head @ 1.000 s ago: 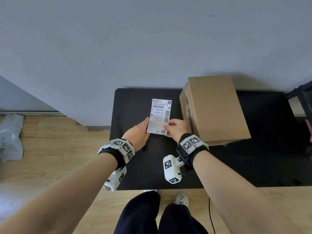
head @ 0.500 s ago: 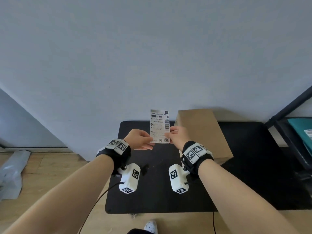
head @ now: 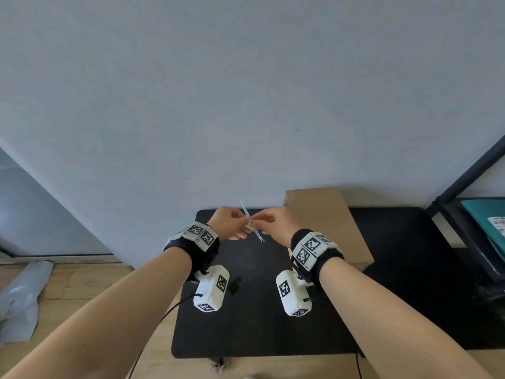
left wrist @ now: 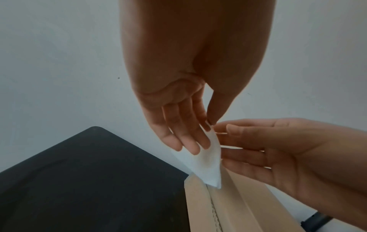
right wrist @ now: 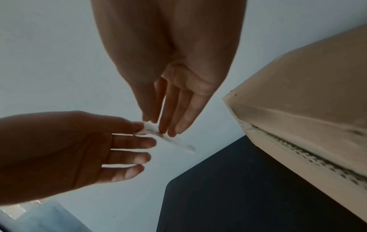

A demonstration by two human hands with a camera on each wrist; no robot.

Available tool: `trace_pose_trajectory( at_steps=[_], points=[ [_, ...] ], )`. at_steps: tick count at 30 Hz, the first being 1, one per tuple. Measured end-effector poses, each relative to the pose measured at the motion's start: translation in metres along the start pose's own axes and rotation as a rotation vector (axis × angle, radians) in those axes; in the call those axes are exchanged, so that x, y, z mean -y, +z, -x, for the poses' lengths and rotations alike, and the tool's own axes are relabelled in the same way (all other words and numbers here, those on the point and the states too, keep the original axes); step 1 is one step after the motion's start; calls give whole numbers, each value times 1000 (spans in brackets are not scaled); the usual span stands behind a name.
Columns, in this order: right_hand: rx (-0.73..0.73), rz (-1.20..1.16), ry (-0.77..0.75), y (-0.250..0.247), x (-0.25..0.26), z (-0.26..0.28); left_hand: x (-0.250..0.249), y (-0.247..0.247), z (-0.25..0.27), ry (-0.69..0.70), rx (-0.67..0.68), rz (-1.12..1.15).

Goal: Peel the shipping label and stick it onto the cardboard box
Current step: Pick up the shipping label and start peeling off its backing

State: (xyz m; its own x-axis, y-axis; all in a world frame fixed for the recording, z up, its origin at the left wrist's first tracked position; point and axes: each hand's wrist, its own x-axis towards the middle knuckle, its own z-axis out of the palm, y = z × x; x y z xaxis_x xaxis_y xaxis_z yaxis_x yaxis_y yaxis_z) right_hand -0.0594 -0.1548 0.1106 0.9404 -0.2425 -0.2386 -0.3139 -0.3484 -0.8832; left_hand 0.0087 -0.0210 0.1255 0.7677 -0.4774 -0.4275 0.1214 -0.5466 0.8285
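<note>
The white shipping label (head: 250,222) hangs in the air above the black table (head: 246,324), turned nearly edge-on to the head view. My left hand (head: 244,225) pinches its left side between thumb and fingers; in the left wrist view the label (left wrist: 208,164) droops below those fingers. My right hand (head: 259,220) pinches the other side, and the right wrist view shows its thumb and fingertips closing on the label (right wrist: 174,142). The brown cardboard box (head: 328,222) stands on the table just right of both hands, its taped seam (right wrist: 298,150) facing them.
A grey wall rises right behind the table. A black shelf frame (head: 464,181) holding a teal item (head: 486,214) stands at the right. A grey plastic bag (head: 19,296) lies on the wooden floor at the left.
Both hands have lifted the label off the table and turned it from flat-facing to edge-on. The fingers now work at its edge. The head view has tilted upward.
</note>
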Motion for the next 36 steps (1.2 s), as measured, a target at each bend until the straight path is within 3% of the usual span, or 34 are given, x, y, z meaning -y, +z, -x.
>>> trace_pose_trajectory(
  at_steps=[13,31,36],
  points=[
    [-36,-341,-3,-4,4,4,-13,5,-3,46,-17,108],
    [-30,-483,48,-6,2,16,-14,10,4,159,-22,65],
    [-84,-475,74,-9,0,17,-12,11,6,170,-18,18]
  ],
)
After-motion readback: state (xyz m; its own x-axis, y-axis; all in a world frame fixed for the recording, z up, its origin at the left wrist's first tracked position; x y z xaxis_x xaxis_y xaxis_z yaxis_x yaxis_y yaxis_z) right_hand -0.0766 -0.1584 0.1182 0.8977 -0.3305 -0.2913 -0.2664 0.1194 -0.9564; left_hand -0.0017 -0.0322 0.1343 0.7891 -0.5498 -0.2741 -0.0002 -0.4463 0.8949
